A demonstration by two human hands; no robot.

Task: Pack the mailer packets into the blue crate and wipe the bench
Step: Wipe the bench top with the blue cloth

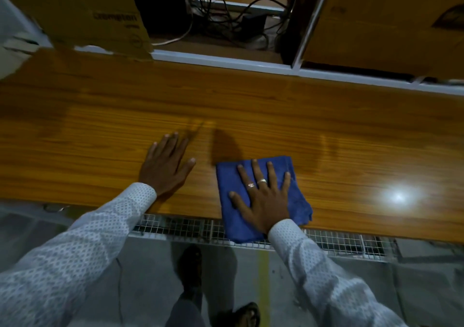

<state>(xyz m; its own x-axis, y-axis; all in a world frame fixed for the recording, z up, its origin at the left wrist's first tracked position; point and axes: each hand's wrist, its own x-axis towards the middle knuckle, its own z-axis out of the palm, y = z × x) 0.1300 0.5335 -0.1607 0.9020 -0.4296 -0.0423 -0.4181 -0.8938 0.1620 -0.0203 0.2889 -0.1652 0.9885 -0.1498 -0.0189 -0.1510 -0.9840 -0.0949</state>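
Two hands were on the bench (326, 130) in the single head view, both mine, both flat.

Item, right hand (263, 198): fingers straight and spread, palm pressing a folded blue cloth (298, 201) to the wood-grain top. The cloth's near edge overhung the front lip of the bench, above a wire mesh tray (339, 242).

Item, left hand (165, 166): fingers straight, resting bare on the surface just beside the cloth, holding nothing.

Item, cardboard boxes (90, 15), stood at the back, one left and one right, with a tangle of cables (226, 17) in the gap between.

Item, mailer packets and blue crate: neither was in view, so I could not tell where they stood.

Step in hand, as I judged it: the wiping. Packing looked finished, since no packets lay on the visible top. Next move called for steady downward pressure and a sweep across the unwiped stretch, keeping the overhanging edge from dragging off the lip.
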